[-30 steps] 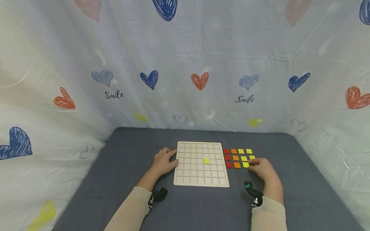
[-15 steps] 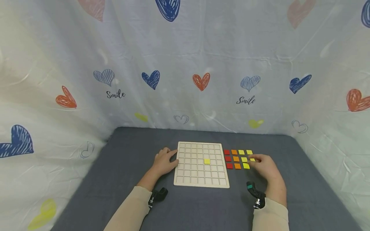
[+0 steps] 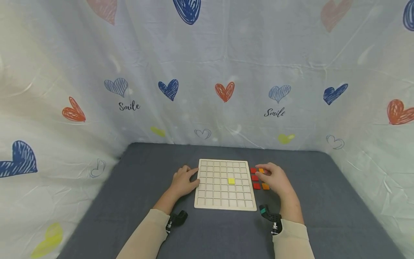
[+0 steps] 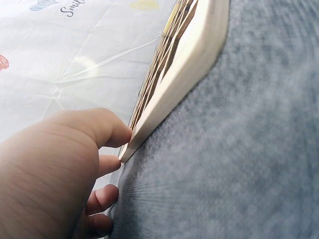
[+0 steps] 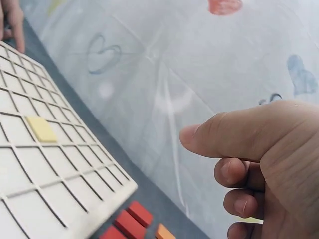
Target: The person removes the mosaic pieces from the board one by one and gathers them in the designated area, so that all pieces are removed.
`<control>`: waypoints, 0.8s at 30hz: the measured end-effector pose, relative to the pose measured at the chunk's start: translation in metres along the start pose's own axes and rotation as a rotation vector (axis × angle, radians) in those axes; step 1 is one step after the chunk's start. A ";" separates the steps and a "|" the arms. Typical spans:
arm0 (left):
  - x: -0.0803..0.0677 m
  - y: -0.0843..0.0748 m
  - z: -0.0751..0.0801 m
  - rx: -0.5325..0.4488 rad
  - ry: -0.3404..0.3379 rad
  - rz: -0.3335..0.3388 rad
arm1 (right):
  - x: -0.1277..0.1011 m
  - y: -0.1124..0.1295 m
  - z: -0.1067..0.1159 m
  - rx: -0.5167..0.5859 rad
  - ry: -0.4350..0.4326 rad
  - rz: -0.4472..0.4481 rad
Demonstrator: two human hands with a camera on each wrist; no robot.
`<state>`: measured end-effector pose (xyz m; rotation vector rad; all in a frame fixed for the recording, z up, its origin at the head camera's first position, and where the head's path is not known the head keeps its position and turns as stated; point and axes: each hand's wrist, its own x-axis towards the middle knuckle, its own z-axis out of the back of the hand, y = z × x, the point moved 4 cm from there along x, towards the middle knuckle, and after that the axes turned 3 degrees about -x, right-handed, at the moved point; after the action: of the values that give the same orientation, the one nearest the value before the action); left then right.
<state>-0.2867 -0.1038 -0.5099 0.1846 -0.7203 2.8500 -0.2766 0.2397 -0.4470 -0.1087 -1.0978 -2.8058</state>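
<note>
A pale wooden grid board [image 3: 223,207] lies on the cloth, with one yellow square tile [image 3: 231,181] in a cell right of its middle. My left hand [image 3: 182,183] rests at the board's left edge. In the left wrist view its thumb [image 4: 117,133] touches the edge. Over the tiles on the right is my right hand [image 3: 279,181], thumb and forefinger apart and no tile showing between them. Red tiles [image 3: 256,186] stand in a column along the board's right side. Beside them are orange tiles [image 3: 265,186], partly covered by that hand. The loose yellow tiles are hidden behind it.
Dark grey cloth [image 3: 226,233] covers the table. A pale curtain [image 3: 194,115] printed with hearts encloses the back and sides. Each wrist wears a black camera mount, such as the left mount [image 3: 177,218].
My right hand has moved left from the yellow tiles to above the orange and red ones, covering the yellow tiles from view. My left hand and the board have stayed in place.
</note>
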 end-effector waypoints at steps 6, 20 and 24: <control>0.000 -0.001 0.000 -0.008 -0.009 -0.006 | 0.005 0.017 -0.022 -0.019 0.058 0.042; -0.001 -0.001 0.001 -0.016 -0.015 -0.015 | 0.009 0.032 -0.077 -0.127 0.228 0.047; -0.001 -0.001 0.001 -0.018 -0.018 -0.016 | 0.008 0.032 -0.080 -0.171 0.182 0.059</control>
<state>-0.2853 -0.1034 -0.5083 0.2134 -0.7441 2.8292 -0.2820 0.1611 -0.4838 0.0951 -0.8018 -2.7863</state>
